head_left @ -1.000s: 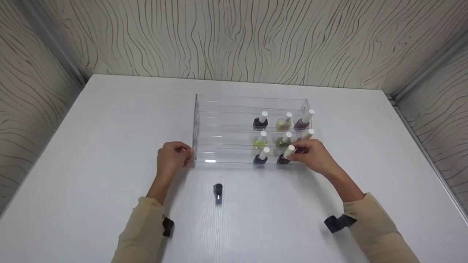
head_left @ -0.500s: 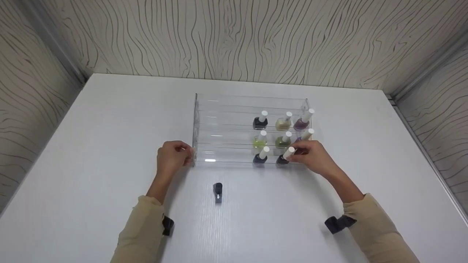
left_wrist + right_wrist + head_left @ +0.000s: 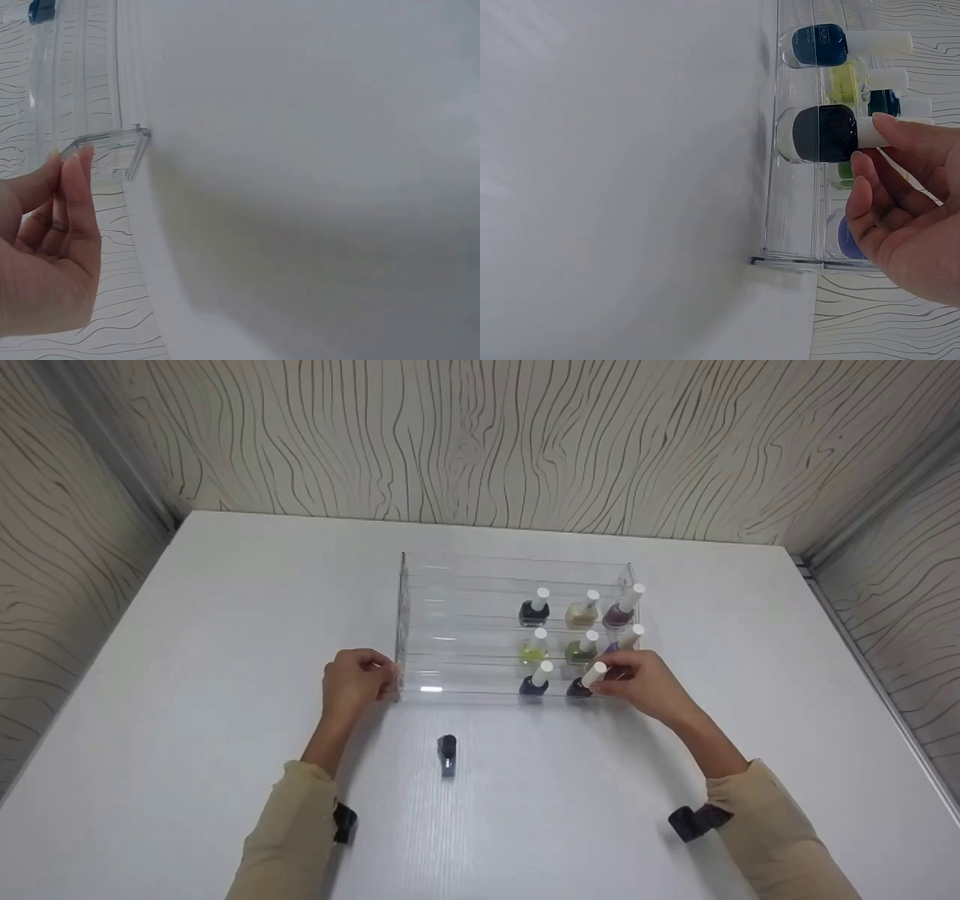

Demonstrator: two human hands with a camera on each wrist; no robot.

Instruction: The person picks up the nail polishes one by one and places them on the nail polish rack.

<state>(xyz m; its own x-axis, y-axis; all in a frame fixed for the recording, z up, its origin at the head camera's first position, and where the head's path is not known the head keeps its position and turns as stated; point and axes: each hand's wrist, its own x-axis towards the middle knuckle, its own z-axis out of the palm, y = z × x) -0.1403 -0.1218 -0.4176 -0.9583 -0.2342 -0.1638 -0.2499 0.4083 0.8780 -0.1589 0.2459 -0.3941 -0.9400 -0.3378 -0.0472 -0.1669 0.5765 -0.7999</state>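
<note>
A clear tiered acrylic rack (image 3: 465,679) stands on the white table. My left hand (image 3: 354,686) pinches the front of its left side panel (image 3: 112,137) between thumb and fingers. At the rack's front tier, my right hand (image 3: 637,679) holds a dark nail polish bottle (image 3: 825,133) by its white cap (image 3: 595,673), thumb on one side and fingertips on the other. That bottle stands in the front tier, right of a dark blue nail polish bottle (image 3: 819,45). A purple bottle (image 3: 849,236) behind is partly hidden by my right hand.
On the tiers behind stand a yellow bottle (image 3: 532,651), a green one (image 3: 580,651), a black one (image 3: 534,613), a cream one (image 3: 581,615) and a plum one (image 3: 619,615). A small black-topped object (image 3: 448,755) lies on the table in front. A wood-grain patterned wall (image 3: 480,442) rises behind.
My right hand and the dark nail polish bottle's cap have shifted very slightly to the right. My left hand stays on the rack's side panel.
</note>
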